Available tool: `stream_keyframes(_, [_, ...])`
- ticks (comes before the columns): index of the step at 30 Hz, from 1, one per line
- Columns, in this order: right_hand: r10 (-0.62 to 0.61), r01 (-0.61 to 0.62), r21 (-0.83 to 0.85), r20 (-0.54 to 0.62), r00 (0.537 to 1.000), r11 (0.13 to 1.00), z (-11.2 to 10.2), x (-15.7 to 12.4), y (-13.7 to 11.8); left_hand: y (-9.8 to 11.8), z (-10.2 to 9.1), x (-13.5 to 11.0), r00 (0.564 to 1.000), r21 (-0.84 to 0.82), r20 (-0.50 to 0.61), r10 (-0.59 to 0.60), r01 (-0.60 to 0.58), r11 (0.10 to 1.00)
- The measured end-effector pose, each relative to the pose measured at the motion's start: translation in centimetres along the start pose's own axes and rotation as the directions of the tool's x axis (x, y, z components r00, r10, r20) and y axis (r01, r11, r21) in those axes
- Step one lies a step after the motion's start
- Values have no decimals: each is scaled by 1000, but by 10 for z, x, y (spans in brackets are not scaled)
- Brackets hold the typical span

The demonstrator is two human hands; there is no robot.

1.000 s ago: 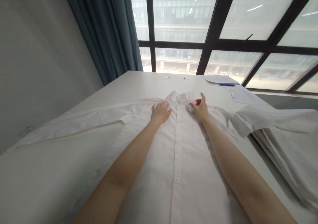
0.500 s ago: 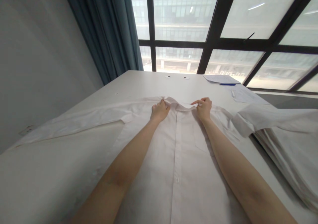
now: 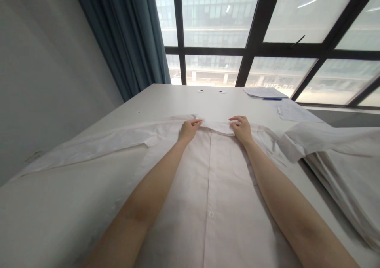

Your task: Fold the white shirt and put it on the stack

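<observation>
A white long-sleeved button-up shirt (image 3: 192, 189) lies spread front side up, its collar (image 3: 218, 127) at the far end and one sleeve stretched out to the left. At the collar's left end, my left hand (image 3: 189, 130) pinches the fabric between thumb and fingers. My right hand (image 3: 242, 129) is at the opposite end of the collar, with its fingers bent over the cloth and the index finger sticking out. The fingertips of both hands partly hide the collar ends. A button placket runs down the middle, with a chest pocket (image 3: 240, 163) to its right.
A stack of folded white cloth (image 3: 350, 173) stands at the right, the shirt's other sleeve (image 3: 332, 139) lying over it. Papers (image 3: 264, 92) and a blue pen (image 3: 272, 99) lie at the white table's (image 3: 166, 97) far right. Beyond are a window and a blue curtain (image 3: 130, 42).
The collar, which was raised and wavy, now lies flatter and straighter between my hands. My left fingers have stretched further along it, and my right hand has shifted slightly left.
</observation>
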State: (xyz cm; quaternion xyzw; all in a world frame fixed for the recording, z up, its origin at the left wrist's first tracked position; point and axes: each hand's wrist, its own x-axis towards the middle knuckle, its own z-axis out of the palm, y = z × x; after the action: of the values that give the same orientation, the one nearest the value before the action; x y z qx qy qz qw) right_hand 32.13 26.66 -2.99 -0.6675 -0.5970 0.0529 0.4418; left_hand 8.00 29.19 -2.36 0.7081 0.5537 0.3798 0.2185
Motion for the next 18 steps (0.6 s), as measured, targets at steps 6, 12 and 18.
stream_keyframes(6, [11, -11, -19, 9, 1000, 1000, -1, 1, 3, 3, 1, 0, 1000, 8, 7, -13, 13, 1000])
stream_keyframes(12, [20, -18, -116, 22, 1000, 993, 3, 0, 0, 0, 3, -2, 1000, 165, 17, -2, 0, 986])
stream_keyframes(18, [32, -25, -217, 28, 999, 976, 5, -7, -10, 1, 4, -2, 1000, 274, -20, 17, -11, 962])
